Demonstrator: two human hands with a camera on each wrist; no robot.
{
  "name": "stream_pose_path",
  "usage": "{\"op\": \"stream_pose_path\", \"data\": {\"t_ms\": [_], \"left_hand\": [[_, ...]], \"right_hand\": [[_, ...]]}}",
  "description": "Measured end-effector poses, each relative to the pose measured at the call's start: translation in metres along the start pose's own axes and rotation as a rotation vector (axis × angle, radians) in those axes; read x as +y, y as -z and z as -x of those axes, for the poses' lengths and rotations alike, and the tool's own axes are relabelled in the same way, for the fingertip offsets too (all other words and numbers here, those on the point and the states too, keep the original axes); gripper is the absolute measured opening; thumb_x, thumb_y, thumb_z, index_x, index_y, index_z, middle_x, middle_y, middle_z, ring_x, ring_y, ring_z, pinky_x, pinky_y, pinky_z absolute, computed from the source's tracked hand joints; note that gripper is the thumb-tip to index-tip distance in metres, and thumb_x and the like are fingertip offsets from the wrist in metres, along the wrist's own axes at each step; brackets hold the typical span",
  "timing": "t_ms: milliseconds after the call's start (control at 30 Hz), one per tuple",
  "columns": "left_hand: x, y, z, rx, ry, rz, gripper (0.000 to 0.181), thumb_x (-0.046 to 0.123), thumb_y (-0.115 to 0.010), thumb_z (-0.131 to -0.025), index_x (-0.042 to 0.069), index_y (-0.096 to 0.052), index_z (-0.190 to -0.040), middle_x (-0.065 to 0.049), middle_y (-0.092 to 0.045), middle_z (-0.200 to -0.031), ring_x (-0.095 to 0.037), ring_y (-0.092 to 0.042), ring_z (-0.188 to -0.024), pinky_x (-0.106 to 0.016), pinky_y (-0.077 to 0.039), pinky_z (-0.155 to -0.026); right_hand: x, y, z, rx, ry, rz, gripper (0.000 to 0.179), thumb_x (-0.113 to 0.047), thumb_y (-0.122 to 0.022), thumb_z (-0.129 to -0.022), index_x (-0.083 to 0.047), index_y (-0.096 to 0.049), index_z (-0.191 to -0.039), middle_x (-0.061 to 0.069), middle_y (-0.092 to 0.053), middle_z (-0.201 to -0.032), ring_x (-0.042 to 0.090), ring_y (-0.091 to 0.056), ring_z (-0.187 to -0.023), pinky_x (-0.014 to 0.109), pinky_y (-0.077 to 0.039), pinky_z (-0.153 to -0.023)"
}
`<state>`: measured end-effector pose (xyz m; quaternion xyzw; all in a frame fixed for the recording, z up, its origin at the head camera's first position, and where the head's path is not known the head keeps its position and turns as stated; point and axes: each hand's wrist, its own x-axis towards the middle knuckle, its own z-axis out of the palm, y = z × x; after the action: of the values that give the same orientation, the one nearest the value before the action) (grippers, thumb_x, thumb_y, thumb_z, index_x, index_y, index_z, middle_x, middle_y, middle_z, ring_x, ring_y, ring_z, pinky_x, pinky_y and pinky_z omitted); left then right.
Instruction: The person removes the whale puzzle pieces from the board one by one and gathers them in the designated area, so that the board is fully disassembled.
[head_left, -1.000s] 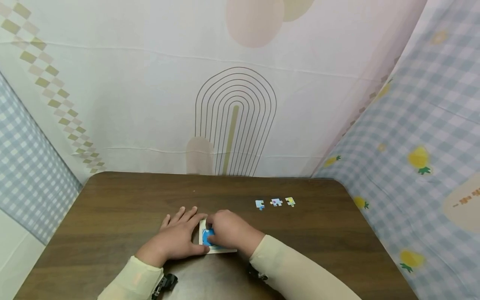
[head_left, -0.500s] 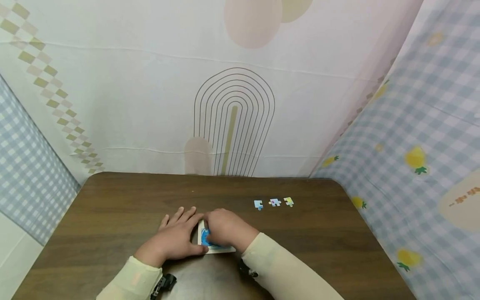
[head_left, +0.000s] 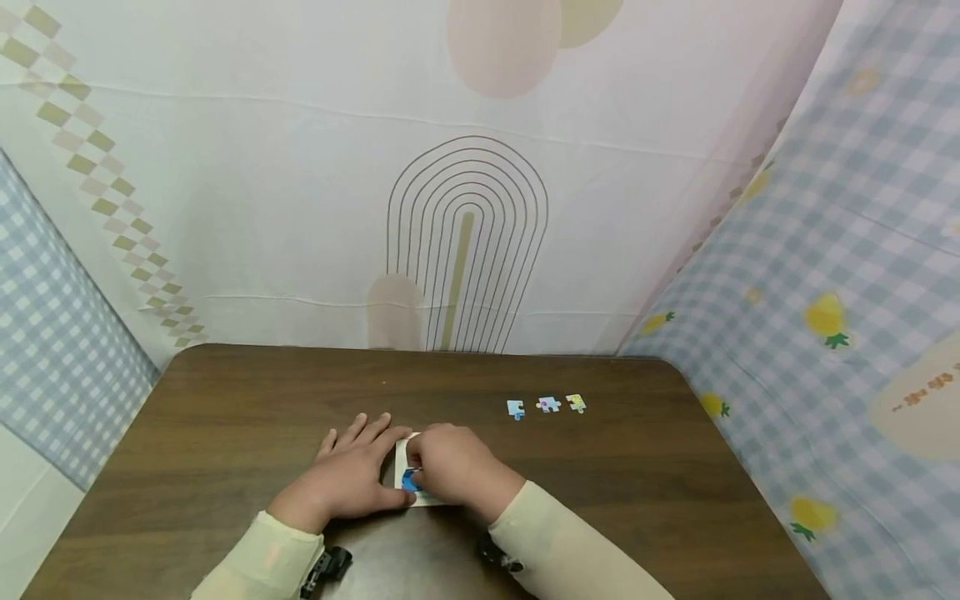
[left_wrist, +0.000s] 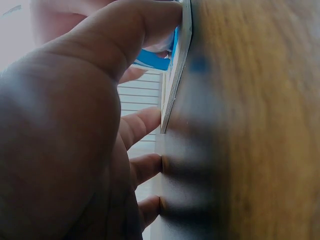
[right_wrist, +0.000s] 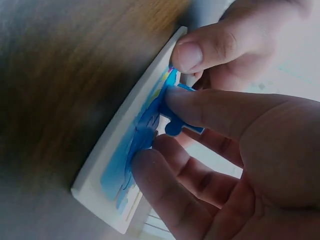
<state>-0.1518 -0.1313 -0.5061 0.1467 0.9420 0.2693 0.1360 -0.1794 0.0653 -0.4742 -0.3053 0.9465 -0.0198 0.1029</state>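
My right hand [head_left: 453,467] pinches a blue jigsaw piece [right_wrist: 186,125] between thumb and fingers, and it stands tilted above the puzzle board [right_wrist: 95,192]. Other fingers of that hand touch the blue picture in the board. The board [head_left: 400,454] has a pale, thick rim and lies on the table, half covered by the right hand. At its left side rests my left hand [head_left: 347,479], fingers spread on the table, the thumb pressed on the near corner. In the left wrist view the left index fingertip meets the edge of the board [left_wrist: 175,85].
Three loose jigsaw pieces lie in a row behind the board to the right: a pale blue one [head_left: 515,409], a lilac one [head_left: 548,404] and a yellow-green one [head_left: 575,403]. A patterned curtain [head_left: 300,208] hangs behind the brown table [head_left: 637,467].
The right hand has shifted slightly toward the right and nearer over the board since half a second ago, and a blue piece now shows raised at its fingertips. The left hand stays put.
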Motion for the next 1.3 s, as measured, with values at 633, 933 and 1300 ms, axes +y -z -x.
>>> {"op": "stream_pose_path", "data": {"t_ms": [633, 933, 1300], "left_hand": [[0.002, 0.001, -0.003, -0.022, 0.008, -0.005, 0.100, 0.070, -0.087, -0.088, 0.032, -0.046, -0.172, -0.012, -0.031, -0.186, -0.053, -0.017, -0.173, -0.087, -0.011, -0.130], [0.003, 0.000, -0.003, -0.015, 0.019, -0.011, 0.102, 0.071, -0.087, -0.087, 0.032, -0.047, -0.172, -0.013, -0.032, -0.186, -0.053, -0.018, -0.173, -0.087, -0.012, -0.130], [0.000, -0.001, -0.002, 0.009, 0.017, -0.021, 0.102, 0.072, -0.088, -0.085, 0.032, -0.048, -0.170, -0.014, -0.034, -0.184, -0.054, -0.021, -0.172, -0.087, -0.014, -0.129]], "right_hand": [[0.038, -0.002, 0.019, 0.097, 0.034, -0.388, 0.010, -0.018, -0.076, -0.107, -0.020, -0.086, -0.105, -0.012, -0.077, -0.096, 0.000, -0.062, -0.083, 0.024, -0.056, -0.080], [0.058, 0.003, 0.031, 0.152, 0.067, -0.469, 0.027, -0.012, -0.064, -0.114, -0.017, -0.084, -0.132, -0.007, -0.071, -0.113, 0.002, -0.063, -0.096, 0.028, -0.059, -0.090], [0.086, 0.015, 0.046, 0.293, -0.027, -0.665, 0.020, -0.015, -0.073, -0.110, -0.017, -0.080, -0.129, -0.007, -0.075, -0.109, 0.011, -0.065, -0.089, 0.027, -0.057, -0.076]]}}
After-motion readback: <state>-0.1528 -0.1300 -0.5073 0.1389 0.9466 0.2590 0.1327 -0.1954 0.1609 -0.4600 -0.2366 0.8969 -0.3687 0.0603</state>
